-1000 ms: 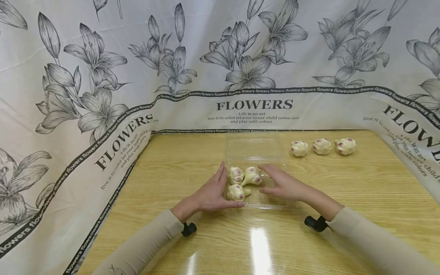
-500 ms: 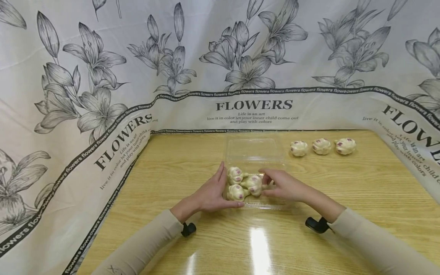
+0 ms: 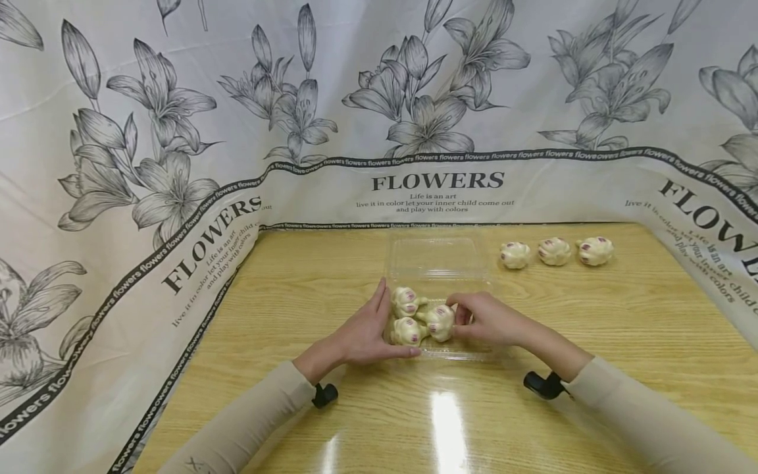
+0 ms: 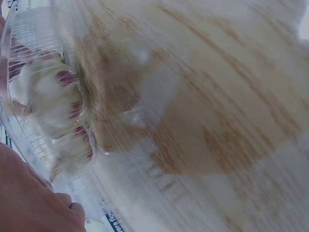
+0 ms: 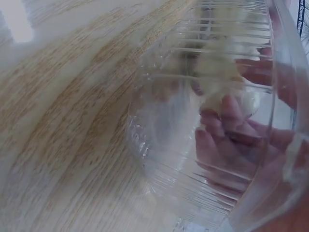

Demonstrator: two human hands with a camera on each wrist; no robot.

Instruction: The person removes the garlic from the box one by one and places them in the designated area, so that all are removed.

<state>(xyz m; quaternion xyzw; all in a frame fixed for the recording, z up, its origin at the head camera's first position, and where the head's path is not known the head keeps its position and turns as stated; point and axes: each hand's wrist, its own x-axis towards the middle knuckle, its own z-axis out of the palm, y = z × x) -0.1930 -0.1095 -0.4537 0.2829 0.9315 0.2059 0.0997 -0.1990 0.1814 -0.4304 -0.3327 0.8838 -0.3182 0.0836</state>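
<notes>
A clear plastic clamshell container (image 3: 468,357) lies unfolded on the table, its lid (image 3: 435,253) folded back away from me. Three garlic bulbs sit in its left part: one at the back (image 3: 405,301), one at the front (image 3: 407,331) and one to their right (image 3: 440,322). My left hand (image 3: 367,332) rests against the container's left side, fingers straight along the wall and thumb by the front edge. Bent over the right-hand bulb, the fingers and thumb of my right hand (image 3: 488,319) hold its outer side. Through the ribbed wall, the right wrist view shows these fingers (image 5: 229,113) at the bulb.
Three more garlic bulbs stand in a row at the back right: a left one (image 3: 515,255), a middle one (image 3: 554,251) and a right one (image 3: 595,251). A flower-printed cloth (image 3: 320,197) borders the wooden table (image 3: 284,283) behind and at the sides.
The right-hand garlic bulb has moved toward me and turned, its stem now pointing left. My right hand's fingers have curled in at its side. The left hand stays in place.
</notes>
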